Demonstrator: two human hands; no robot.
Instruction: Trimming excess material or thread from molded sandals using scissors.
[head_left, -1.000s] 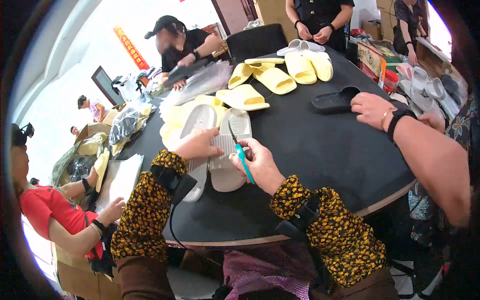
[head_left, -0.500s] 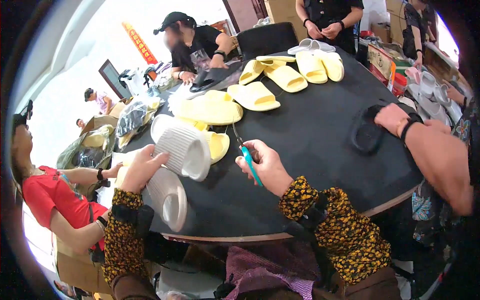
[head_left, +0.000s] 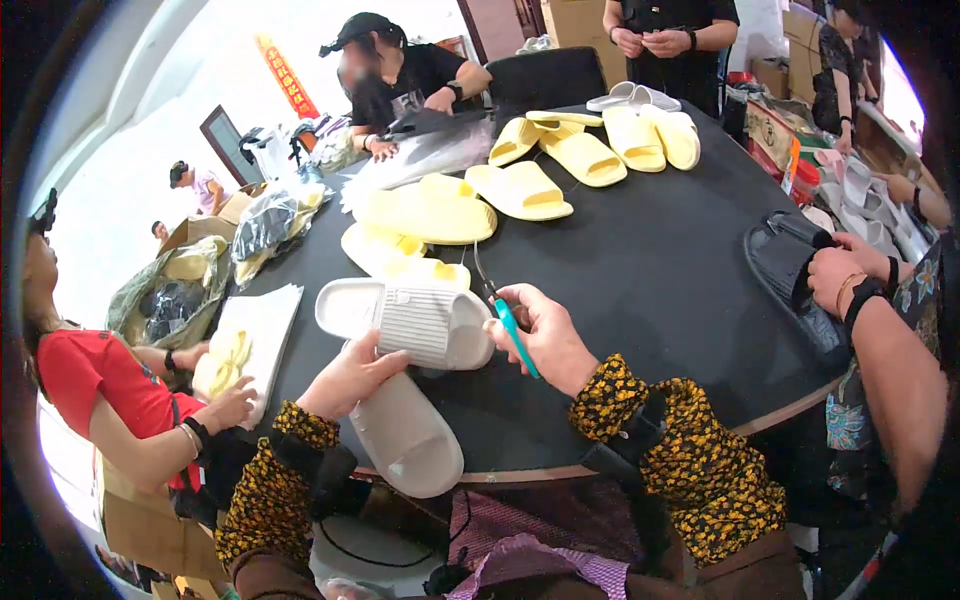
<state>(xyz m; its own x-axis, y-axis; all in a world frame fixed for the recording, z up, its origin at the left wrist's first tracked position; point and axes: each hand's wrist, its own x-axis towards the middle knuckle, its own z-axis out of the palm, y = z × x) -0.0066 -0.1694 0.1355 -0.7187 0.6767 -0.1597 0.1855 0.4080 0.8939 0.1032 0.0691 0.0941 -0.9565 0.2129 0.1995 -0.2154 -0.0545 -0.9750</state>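
My left hand [head_left: 352, 372] is closed on a pair of pale grey slippers. The upper slipper [head_left: 428, 322] lies crosswise with its ribbed strap up; the lower slipper [head_left: 408, 440] reaches past the table's near edge, strap toward me. My right hand [head_left: 548, 340] grips teal-handled scissors [head_left: 515, 335], the slim curved metal end pointing up and away. Its thumb is close to the toe end of the upper slipper; whether they touch I cannot tell. Just beyond, several yellow slippers [head_left: 520, 190] lie in a row on the black table [head_left: 650, 270].
At right, a co-worker's hands [head_left: 835, 275] hold a black slipper [head_left: 790, 285]. A person in red at left handles yellow pieces over white sheets [head_left: 270, 330]. Across the table, a person in a cap leans over clear plastic [head_left: 430, 165]. Bagged slippers [head_left: 175, 300] stand far left.
My left hand has moved right and down, turning the slippers so the upper one lies crosswise near my right hand. The right-hand co-worker's black slipper has tipped up near the table edge.
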